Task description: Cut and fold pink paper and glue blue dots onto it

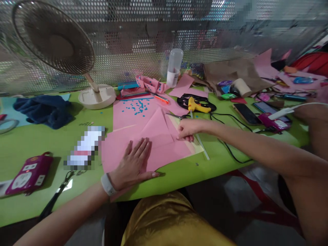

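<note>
My left hand (135,160) lies flat with its fingers stretched out, pressing on a sheet of pink paper (112,147). Beside the paper's right part, my right hand (188,130) is closed with curled fingers at the edge of a pointed pink piece (156,123). What sits between those fingers, if anything, is hidden. Just behind the right hand lie scissors (183,117), partly covered. A pale yellow sheet (196,147) and a thin clear glue stick (205,152) stick out under and beside the right hand.
Blue paper bits (138,106) are scattered on pink paper. A yellow glue gun (198,106), an orange cutter (161,98) and a clear bottle (174,68) lie or stand behind. A fan (96,97) stands back left; a phone (85,147) lies left. Black cable (230,152) crosses the right side.
</note>
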### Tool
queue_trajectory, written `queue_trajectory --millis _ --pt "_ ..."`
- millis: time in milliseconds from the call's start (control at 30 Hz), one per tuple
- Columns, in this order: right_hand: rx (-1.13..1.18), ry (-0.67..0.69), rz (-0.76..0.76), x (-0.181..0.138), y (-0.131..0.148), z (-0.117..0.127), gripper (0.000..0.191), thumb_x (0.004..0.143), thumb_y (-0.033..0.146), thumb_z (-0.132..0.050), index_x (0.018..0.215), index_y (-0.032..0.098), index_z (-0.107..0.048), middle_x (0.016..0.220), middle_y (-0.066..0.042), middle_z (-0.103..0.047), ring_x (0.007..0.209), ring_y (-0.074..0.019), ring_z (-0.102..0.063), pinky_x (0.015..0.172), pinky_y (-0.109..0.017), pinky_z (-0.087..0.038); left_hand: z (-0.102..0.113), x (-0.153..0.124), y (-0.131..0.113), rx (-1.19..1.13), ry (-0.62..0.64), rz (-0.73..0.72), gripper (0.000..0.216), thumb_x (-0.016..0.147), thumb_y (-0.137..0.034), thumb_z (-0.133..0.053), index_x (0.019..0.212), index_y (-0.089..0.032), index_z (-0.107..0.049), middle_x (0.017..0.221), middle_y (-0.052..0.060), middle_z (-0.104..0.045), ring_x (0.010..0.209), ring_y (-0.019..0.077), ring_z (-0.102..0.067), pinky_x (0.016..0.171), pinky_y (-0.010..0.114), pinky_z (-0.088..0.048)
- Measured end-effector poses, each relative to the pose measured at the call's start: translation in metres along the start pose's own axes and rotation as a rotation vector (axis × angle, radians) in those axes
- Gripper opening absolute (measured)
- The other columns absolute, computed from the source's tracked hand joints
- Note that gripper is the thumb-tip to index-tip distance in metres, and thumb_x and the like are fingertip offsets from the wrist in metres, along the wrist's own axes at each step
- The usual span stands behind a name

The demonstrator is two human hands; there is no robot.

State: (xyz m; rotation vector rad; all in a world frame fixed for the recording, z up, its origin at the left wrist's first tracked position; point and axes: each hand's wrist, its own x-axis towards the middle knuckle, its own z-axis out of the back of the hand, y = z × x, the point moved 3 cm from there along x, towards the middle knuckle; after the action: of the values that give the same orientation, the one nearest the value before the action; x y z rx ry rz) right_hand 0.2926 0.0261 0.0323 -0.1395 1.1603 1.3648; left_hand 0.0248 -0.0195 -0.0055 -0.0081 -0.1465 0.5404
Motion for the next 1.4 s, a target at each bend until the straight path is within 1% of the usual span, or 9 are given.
queue_trajectory --millis 167,300,367,433,533,667,900,1233,1400 --pt "0.088 0.005 0.142 0.009 0.029 -0.014 0.036 0.078 0.042 -0.073 0.062 0.013 -0.058 0.048 0.0 -0.062 0.043 -0.0105 -0.059 0.05 -0.023 -0.052 0.003 0.001 0.002 -0.003 0.045 0.027 0.1 0.082 -0.079 -0.032 0.154 -0.012 -0.014 0.157 0.018 -0.024 0.146 0.0318 -0.02 0.118 0.05 -0.008" --pt "0.09 0.126 0.104 0.028 0.035 -0.032 0.039 0.072 0.045 -0.077 0.064 0.013 -0.058 0.047 0.0 -0.062 0.043 -0.0121 -0.061 0.05 -0.023 -0.053 0.024 0.018 0.009 -0.124 0.106 0.095 0.083 0.086 -0.074 -0.034 0.146 -0.017 -0.037 0.149 0.015 -0.043 0.136 0.03 -0.04 0.112 0.047 -0.027" --pt "0.094 0.162 0.078 0.034 0.032 -0.036 0.038 0.074 0.044 -0.076 0.064 0.012 -0.057 0.045 0.001 -0.061 0.04 -0.0121 -0.059 0.048 -0.024 -0.053 0.039 0.033 0.015 -0.193 0.078 0.233 0.071 0.087 -0.071 -0.037 0.127 -0.016 -0.058 0.132 0.016 -0.058 0.12 0.0298 -0.055 0.098 0.041 -0.041" --pt "0.101 0.173 0.068 0.038 0.028 -0.037 0.035 0.079 0.04 -0.072 0.064 0.012 -0.057 0.044 0.0 -0.061 0.038 -0.0123 -0.059 0.047 -0.025 -0.054 0.048 0.049 0.021 -0.277 0.112 0.398 0.062 0.087 -0.069 -0.038 0.096 -0.015 -0.068 0.095 0.013 -0.071 0.087 0.0253 -0.065 0.077 0.035 -0.047" --pt "0.119 0.182 0.072 0.042 0.023 -0.036 0.03 0.082 0.034 -0.069 0.064 0.012 -0.058 0.044 0.0 -0.061 0.042 -0.014 -0.062 0.051 -0.027 -0.056 0.038 0.065 0.023 -0.547 0.41 0.463 0.059 0.084 -0.068 -0.043 0.061 -0.017 -0.061 0.055 0.005 -0.064 0.052 0.0162 -0.059 0.058 0.028 -0.044" --pt "0.148 0.2 0.071 0.044 0.021 -0.036 0.034 0.078 0.038 -0.073 0.064 0.012 -0.058 0.046 -0.001 -0.063 0.045 -0.0151 -0.065 0.054 -0.028 -0.058 0.015 0.071 0.03 -0.754 0.572 0.563 0.051 0.081 -0.058 -0.055 0.052 -0.016 -0.057 0.048 0.004 -0.061 0.039 0.0135 -0.054 0.048 0.027 -0.043" --pt "0.193 0.19 0.106 0.04 0.021 -0.038 0.047 0.066 0.052 -0.079 0.062 0.014 -0.054 0.044 -0.001 -0.062 0.041 -0.0147 -0.062 0.047 -0.026 -0.056 0.01 0.056 0.049 -0.82 0.648 0.639 0.057 0.071 -0.069 -0.062 0.051 -0.016 -0.056 0.041 0.002 -0.056 0.032 0.0107 -0.045 0.04 0.025 -0.039" --pt "0.166 0.177 0.122 0.042 0.016 -0.039 0.047 0.068 0.057 -0.076 0.065 0.016 -0.053 0.045 -0.001 -0.063 0.037 -0.0144 -0.059 0.043 -0.026 -0.053 0.019 -0.007 0.089 -0.786 0.695 0.781 0.063 0.065 -0.078 -0.058 0.05 -0.018 -0.053 0.041 0.002 -0.053 0.033 0.0117 -0.045 0.038 0.025 -0.038" --pt "0.144 0.128 0.149 0.036 0.019 -0.04 0.044 0.073 0.053 -0.074 0.062 0.016 -0.052 0.045 0.0 -0.062 0.037 -0.0133 -0.059 0.043 -0.025 -0.051 0.032 -0.025 0.098 -0.729 0.676 0.823 0.064 0.063 -0.081 -0.058 0.049 -0.018 -0.049 0.042 0.001 -0.054 0.034 0.0103 -0.043 0.038 0.023 -0.033"
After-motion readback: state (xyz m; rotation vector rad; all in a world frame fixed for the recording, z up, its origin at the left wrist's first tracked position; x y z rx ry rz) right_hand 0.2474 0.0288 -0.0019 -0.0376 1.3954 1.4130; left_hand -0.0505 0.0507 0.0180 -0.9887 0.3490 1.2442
